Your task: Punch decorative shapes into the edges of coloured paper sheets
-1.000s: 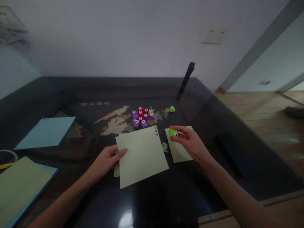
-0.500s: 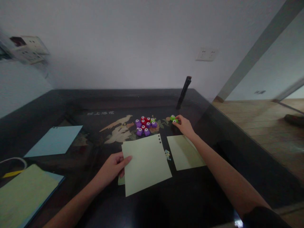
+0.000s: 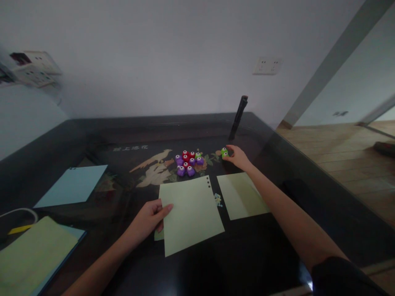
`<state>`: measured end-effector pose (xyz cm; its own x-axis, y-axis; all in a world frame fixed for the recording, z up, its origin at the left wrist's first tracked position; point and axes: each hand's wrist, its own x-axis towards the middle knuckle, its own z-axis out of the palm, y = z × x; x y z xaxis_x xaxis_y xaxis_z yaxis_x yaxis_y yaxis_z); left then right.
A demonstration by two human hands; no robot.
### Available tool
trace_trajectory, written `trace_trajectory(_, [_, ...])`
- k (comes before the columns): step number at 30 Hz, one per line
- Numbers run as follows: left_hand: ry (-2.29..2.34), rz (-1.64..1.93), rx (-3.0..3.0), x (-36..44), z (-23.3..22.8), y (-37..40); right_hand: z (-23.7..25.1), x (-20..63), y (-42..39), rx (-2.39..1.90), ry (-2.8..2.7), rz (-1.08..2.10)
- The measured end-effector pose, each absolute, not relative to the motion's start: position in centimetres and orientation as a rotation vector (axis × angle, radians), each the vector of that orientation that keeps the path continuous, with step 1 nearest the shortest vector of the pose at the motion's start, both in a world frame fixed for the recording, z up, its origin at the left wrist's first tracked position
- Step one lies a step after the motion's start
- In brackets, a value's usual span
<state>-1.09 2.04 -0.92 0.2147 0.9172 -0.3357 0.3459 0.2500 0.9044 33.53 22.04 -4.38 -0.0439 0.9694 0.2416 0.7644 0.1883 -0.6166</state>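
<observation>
Your right hand fingers closed on small green plastic paper punch (far tabletop); left hand pinching pale green square paper sheet edge.

The left hand is laid low at about 7 o'clock, fingers extended toward 3 o'clock, thumb on top, its bare forearm running back toward 7 o'clock. The right arm is stretched toward 12 o'clock, the right hand curled, fingertips pinched together.

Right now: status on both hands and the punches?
Left hand pinning large pale-green paper sheet. Right hand extended, fingers at small green plastic punches; grip unclear. Purple-and-red punch cluster beside, untouched.
</observation>
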Motion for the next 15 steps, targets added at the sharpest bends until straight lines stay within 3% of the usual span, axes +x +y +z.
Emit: trace_trajectory(15, [1.369,0.566,1.354,-1.3,-1.3,1.9,-3.6,30.9,23.9,-1.467,-2.069,0.549])
